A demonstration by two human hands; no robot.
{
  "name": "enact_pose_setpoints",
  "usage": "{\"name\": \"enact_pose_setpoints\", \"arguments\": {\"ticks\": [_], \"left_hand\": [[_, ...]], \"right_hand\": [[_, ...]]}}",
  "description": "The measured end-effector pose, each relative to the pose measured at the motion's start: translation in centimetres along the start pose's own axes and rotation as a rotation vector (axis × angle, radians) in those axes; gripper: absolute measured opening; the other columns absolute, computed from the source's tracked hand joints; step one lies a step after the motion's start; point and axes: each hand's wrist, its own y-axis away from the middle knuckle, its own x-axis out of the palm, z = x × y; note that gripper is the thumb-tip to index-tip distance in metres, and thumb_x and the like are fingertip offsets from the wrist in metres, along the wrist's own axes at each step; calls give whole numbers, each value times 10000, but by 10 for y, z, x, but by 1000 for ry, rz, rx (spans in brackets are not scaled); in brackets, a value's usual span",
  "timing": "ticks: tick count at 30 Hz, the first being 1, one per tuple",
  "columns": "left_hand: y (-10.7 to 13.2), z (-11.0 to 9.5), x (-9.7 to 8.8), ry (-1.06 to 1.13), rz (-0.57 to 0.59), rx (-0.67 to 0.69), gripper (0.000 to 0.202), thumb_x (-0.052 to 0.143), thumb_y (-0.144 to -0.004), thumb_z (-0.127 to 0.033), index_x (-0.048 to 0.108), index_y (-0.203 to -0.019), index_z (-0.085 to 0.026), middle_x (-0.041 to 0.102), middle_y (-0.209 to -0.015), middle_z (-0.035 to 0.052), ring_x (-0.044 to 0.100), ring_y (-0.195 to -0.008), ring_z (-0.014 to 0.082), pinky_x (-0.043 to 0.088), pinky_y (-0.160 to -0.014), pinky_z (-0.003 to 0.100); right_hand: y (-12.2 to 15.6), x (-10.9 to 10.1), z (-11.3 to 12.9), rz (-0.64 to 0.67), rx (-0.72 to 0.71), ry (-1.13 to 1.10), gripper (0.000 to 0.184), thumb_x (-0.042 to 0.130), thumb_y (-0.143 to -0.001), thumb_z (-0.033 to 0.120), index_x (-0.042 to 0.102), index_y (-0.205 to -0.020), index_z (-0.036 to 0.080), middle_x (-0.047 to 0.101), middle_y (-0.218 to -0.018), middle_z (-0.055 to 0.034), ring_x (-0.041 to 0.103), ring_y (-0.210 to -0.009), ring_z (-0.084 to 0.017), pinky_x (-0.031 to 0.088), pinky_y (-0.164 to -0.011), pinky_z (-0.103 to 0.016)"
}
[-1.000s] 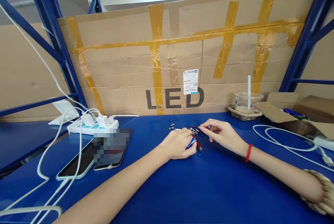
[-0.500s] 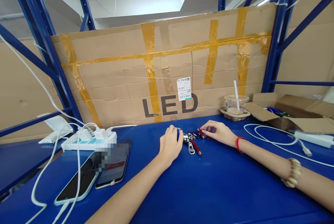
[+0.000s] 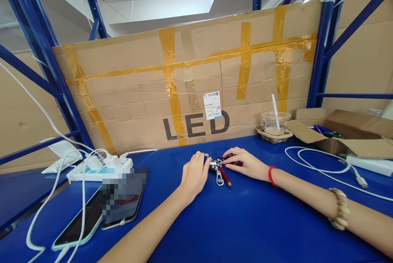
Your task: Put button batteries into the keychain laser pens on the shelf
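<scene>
A small cluster of keychain pieces lies between my hands on the blue tabletop [image 3: 221, 230]. In it I see a silver snap hook [image 3: 219, 179] and a slim red stick [image 3: 226, 177] with a metal end. My left hand [image 3: 194, 174] rests at the cluster's left side, fingers curled down. A bit of blue shows at its fingertips, but the rest of what it holds is hidden. My right hand [image 3: 245, 162], wearing a red cord bracelet, closes its fingers over dark red pieces [image 3: 235, 160] at the cluster's right side. Their exact kind is too small to tell.
Two phones [image 3: 123, 210] and a white power strip [image 3: 82, 174] with cables sit at the left. At the right are a plastic cup [image 3: 274, 122] with a straw, an open cardboard box [image 3: 359, 126] and a white cable [image 3: 319, 169]. A cardboard sheet [image 3: 135, 103] stands behind.
My right hand has moved inward over the dark red pieces, its fingers now lower and covering them. The left hand stays beside the cluster. The whole view has shifted slightly.
</scene>
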Motion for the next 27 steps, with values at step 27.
{"name": "enact_pose_setpoints", "arguments": {"ticks": [27], "left_hand": [[0,-11,-2,-53,225,403,242,257,-911,-311,443,-995,-183,581,-913,15,537,-788,134,428,-678,250]], "right_hand": [[12,-14,39,-345,-61,-350,159,542,-782,311,653,-770,197,629,-746,-26,540,-713,-126,431,-623,-244]]}}
